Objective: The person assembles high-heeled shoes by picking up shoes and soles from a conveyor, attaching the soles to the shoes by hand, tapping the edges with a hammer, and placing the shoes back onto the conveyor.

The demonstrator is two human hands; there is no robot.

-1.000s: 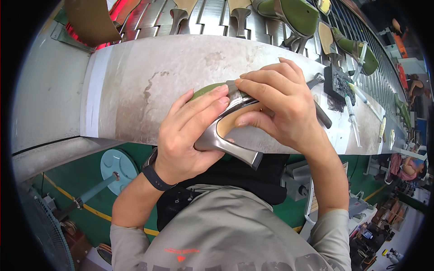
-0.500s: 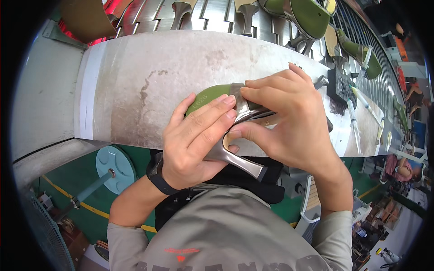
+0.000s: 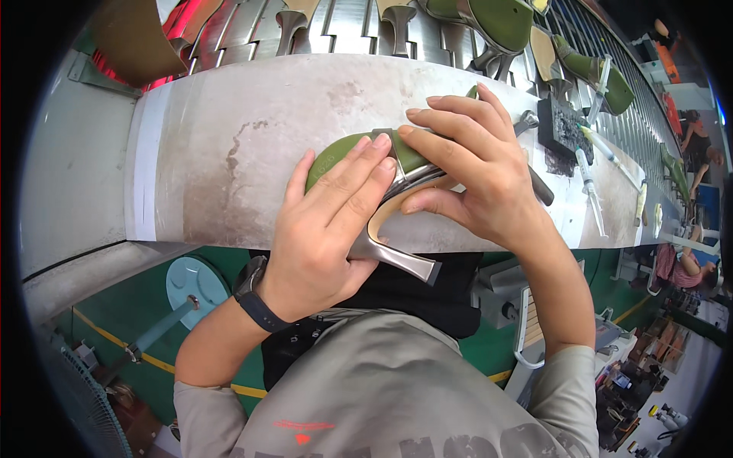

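A high-heeled shoe [image 3: 416, 265] with a shiny metallic heel and beige sole is fitted on a green shoe last [image 3: 325, 165]. It lies tilted on its side at the bench's near edge, heel toward me. My left hand [image 3: 309, 229] wraps around the back part, fingers flat over the green last and a narrow metallic strap [image 3: 400, 168]. My right hand [image 3: 489, 164] grips the front part, fingertips on the last beside the strap and thumb by the sole. The toe is mostly hidden behind that hand. A metal-headed tool, apparently a hammer [image 3: 540, 185], lies just beyond it.
On the pale, stained bench [image 3: 206, 153], a black block [image 3: 563, 126] and several syringes [image 3: 588, 183] lie at right. Behind runs a slatted metal conveyor [image 3: 347, 34] carrying more heeled shoes on green lasts [image 3: 500, 23]. Another person [image 3: 679, 263] is at far right.
My right thumb has come away from the heel curve, and my right fingers are spread wider over the front of the shoe. The shoe is turned slightly; my left hand keeps its hold.
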